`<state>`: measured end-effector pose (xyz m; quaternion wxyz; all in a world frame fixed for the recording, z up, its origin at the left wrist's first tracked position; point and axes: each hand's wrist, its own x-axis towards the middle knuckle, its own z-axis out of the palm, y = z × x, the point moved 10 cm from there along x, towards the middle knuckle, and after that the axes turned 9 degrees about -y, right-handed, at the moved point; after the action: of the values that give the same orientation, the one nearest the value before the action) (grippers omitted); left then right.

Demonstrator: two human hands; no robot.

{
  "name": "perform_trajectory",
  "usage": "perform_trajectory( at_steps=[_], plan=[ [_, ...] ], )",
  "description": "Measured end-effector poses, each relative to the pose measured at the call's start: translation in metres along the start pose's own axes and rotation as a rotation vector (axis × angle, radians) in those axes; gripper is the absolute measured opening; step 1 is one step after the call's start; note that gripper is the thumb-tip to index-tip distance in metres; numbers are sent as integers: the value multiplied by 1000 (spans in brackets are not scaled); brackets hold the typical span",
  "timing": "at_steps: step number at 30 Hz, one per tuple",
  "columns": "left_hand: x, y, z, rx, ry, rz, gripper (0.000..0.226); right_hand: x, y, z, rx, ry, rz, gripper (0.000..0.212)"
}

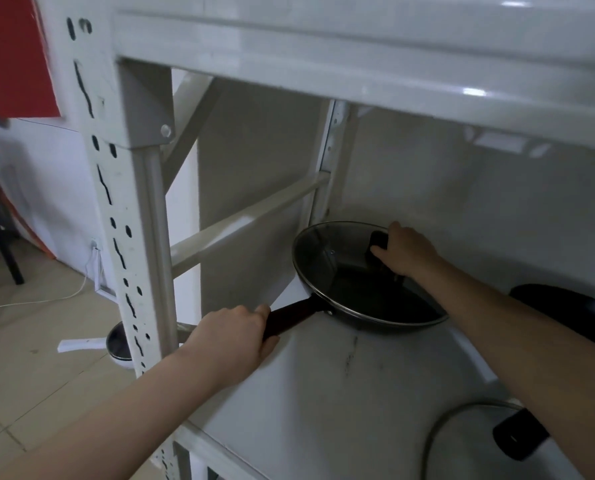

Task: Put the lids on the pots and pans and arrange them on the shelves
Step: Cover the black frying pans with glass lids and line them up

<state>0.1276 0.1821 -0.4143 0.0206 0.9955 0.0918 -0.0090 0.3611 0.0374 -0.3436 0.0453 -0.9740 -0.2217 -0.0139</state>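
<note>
A black frying pan (365,306) sits at the back left of the white shelf (341,393), with a glass lid (327,251) resting on it. My left hand (235,337) grips the pan's dark handle (290,315), which points to the front left. My right hand (405,249) holds the lid's black knob (379,240). A second glass lid (462,431) with a black knob (519,434) lies at the shelf's front right. Part of another dark pan (573,308) shows behind my right forearm.
The upper shelf beam (358,67) runs close overhead. A perforated white upright (122,216) and diagonal braces (247,223) frame the left side. On the tiled floor left of the rack sits a small pot (117,342), with a white cable (46,299) nearby.
</note>
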Motion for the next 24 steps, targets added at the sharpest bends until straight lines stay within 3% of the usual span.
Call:
perform_trajectory(
  at_steps=[5,12,17,24],
  plan=[
    [-10,3,-18,-70,-30,-43,46,-55,-5,-32,64,58,-136,40],
    [-24,49,-101,-165,118,48,73,-145,20,-69,69,22,-141,37],
    [-43,86,-150,-207,220,166,69,-227,51,-102,59,55,-60,42],
    [-50,142,-153,-251,174,286,76,-311,110,-114,14,131,33,63]
  ],
)
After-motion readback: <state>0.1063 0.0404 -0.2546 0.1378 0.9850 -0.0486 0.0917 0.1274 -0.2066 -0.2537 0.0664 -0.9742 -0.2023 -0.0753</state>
